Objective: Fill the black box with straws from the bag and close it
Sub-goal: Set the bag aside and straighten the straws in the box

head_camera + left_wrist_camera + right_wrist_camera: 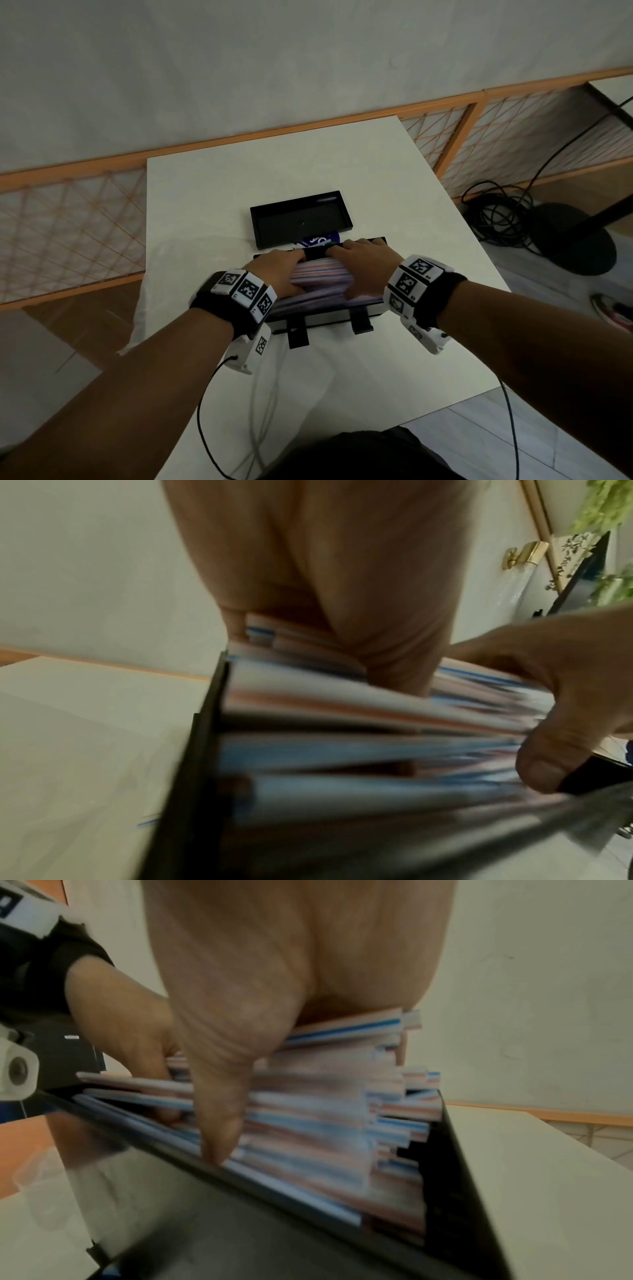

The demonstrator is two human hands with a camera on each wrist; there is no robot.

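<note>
The open black box (317,254) (202,750) (455,1177) stands on the white table (205,205) in front of me, piled with striped straws (320,275) (342,710) (325,1123) above its rim. My left hand (277,270) (325,574) grips the left part of the bundle. My right hand (363,267) (291,961) grips the right part, fingers over the far side and thumb down the near side. The black lid (301,219) lies upside down behind the box. A bit of the bag (320,241), with a blue label, shows between box and lid.
An orange-framed lattice screen (68,219) runs behind the table. On the floor to the right lie coiled black cables (496,219) and a round black stand base (575,240). Wrist-camera cables hang over the near table edge.
</note>
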